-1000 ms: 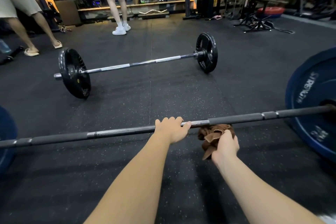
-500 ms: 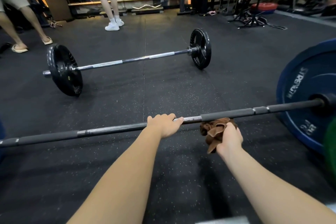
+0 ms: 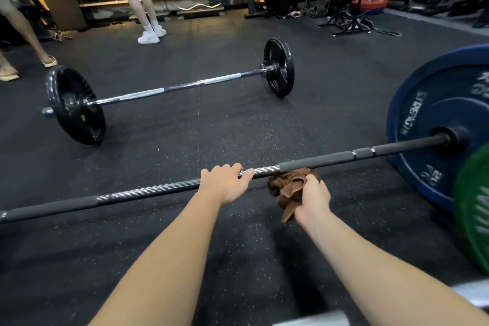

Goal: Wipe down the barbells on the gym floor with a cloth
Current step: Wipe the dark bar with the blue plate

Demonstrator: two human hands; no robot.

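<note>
While my left hand [image 3: 225, 185] curls over the shaft of the near barbell [image 3: 330, 158], fingers wrapped across the top and thumb laid along the knurled steel, my right hand [image 3: 313, 200] clutches a bunched brown cloth [image 3: 285, 188] just beside it. The cloth reaches up to the near side of the shaft, touching it as far as I can tell, where the bright knurling gives way to the dark grip. A loose tail of the cloth hangs below my palm. The near barbell lies across the black rubber floor [image 3: 185, 137], running from the left edge of my view to a big blue plate [image 3: 423, 119] on the right. A green plate [image 3: 473, 209] stands nearer me, partly cut off. Well apart, toward the far side of the floor, a second barbell [image 3: 182, 86] with a chrome shaft rests on two black plates [image 3: 75, 106]. Beyond it, near the floor's far edge, a person stands in white shoes [image 3: 149, 37], and a sandalled foot [image 3: 50, 61] shows at the far left.
</note>
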